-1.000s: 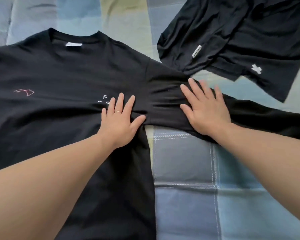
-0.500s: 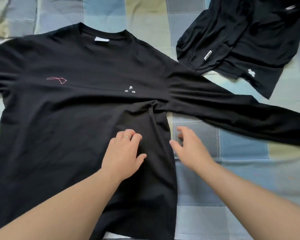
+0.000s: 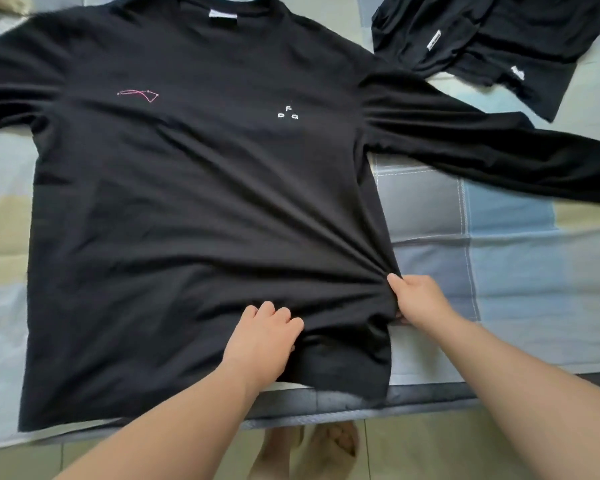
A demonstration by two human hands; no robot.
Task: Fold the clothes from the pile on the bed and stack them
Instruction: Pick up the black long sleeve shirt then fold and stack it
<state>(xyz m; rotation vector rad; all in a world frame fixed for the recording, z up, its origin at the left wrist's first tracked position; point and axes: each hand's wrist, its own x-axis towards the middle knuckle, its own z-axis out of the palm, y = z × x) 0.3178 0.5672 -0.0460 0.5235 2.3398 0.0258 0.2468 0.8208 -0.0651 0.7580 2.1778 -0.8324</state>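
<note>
Shirt (image 3: 194, 188), head view: flat, front up on bed (image 3: 499, 271), hem at near edge. Left hand (image 3: 262, 336) fingers curled, pinching cloth above hem; right hand (image 3: 418, 299) grips side seam, wrinkles radiating. Fabric looks soft, light, limp; take it at seams, hem corners.

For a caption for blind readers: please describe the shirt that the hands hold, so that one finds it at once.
On the checked bedcover lies a black long-sleeved shirt, spread flat, front up. The left hand and the right hand grip it near its hem. Unlike the crumpled black clothes at the upper right, it bears a pink line drawing and white letters on the chest.
</note>
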